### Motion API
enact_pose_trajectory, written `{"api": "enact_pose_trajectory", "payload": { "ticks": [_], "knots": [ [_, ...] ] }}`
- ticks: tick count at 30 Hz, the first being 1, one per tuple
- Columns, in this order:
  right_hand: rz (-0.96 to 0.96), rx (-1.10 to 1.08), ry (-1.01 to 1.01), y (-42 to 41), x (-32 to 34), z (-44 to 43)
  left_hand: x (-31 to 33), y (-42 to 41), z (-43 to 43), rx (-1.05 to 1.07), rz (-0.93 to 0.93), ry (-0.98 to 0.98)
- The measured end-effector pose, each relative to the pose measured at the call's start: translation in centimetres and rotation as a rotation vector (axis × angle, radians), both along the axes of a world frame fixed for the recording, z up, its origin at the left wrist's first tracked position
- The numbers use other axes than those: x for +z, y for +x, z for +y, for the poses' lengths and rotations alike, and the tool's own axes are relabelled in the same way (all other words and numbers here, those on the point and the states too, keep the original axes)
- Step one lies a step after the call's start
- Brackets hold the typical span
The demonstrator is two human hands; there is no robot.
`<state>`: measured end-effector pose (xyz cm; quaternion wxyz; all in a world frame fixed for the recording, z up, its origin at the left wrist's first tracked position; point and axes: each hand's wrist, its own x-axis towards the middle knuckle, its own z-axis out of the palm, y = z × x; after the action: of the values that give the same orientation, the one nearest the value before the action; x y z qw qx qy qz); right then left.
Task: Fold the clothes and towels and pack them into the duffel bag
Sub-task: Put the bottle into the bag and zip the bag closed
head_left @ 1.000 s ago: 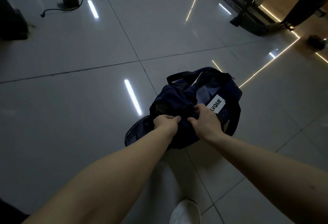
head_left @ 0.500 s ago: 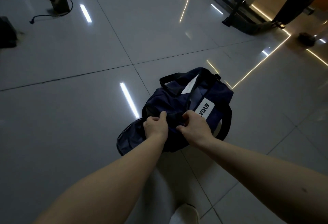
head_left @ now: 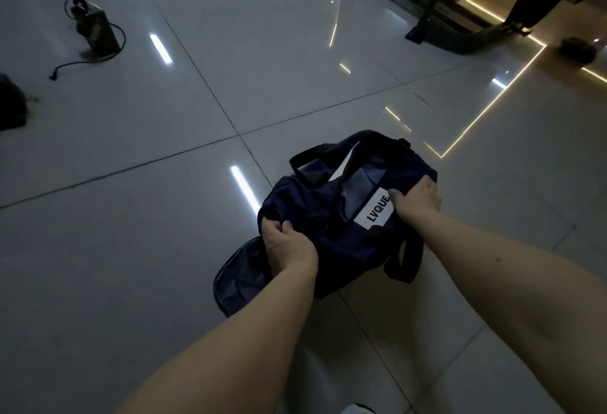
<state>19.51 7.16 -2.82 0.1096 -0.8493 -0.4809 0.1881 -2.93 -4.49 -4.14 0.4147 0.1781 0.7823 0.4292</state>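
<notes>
Floor is the biggest thing around me: glossy grey tiles (head_left: 131, 151) on every side, with the duffel bag (head_left: 354, 249) lying on them just ahead of my feet, a little right of centre. On a surface this slick, I judge the bag will skate away if I tug one end harder than the other.

A dark machine frame (head_left: 437, 13) stands far right and a small box with a cord (head_left: 95, 29) lies far left. Both are well apart from the bag, so neither is a likely snag.

The bag is limp navy fabric, slumped, its top gaping along the middle, with something pale (head_left: 345, 164) showing inside at the far end. My left hand (head_left: 285, 246) grips the near-left end, fingers curled and thumb clamped over a fold. My right hand (head_left: 417, 198) holds the far-right side, fingers bent over the bag's shoulder, thumb beside the white label (head_left: 374, 213).

Pulling the ends apart could twist the soft shell instead of squaring it, and whatever is inside could bunch and lose its folds.

A dark flap (head_left: 239, 272) sags onto the tiles below my left wrist. I cannot tell whether it is a pocket, but it could be dragged or trodden on.

The black strap (head_left: 407, 259) loops loose at the near right, where it could catch my wrist or foot.
</notes>
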Motion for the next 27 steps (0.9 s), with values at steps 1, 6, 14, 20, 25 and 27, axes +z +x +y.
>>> {"api": "enact_pose_trajectory", "payload": {
  "ticks": [1, 6, 14, 20, 25, 27],
  "knots": [
    [0.03, -0.052, 0.0, 0.2, -0.4, 0.2, -0.1, -0.2, -0.1, -0.009, 0.006, 0.006],
    [0.144, -0.178, -0.009, 1.9, -1.0, 1.0, -0.5, -1.8, 0.4, -0.054, 0.021, 0.03],
    [0.272, -0.253, 0.01, 2.5, 0.2, -5.8, 0.1, -6.5, 3.3, -0.211, 0.08, 0.064],
    [0.394, -0.258, -0.039, 0.5, 2.0, -13.5, 2.4, -10.5, 4.2, -0.456, 0.186, 0.037],
    [0.634, -0.352, -0.215, -1.2, 2.4, -19.4, 1.9, -11.7, 3.2, -0.559, 0.249, 0.016],
    [0.684, -0.401, -0.175, -0.8, 2.2, -19.9, 1.5, -11.5, 2.6, -0.567, 0.272, 0.011]
  ]
}}
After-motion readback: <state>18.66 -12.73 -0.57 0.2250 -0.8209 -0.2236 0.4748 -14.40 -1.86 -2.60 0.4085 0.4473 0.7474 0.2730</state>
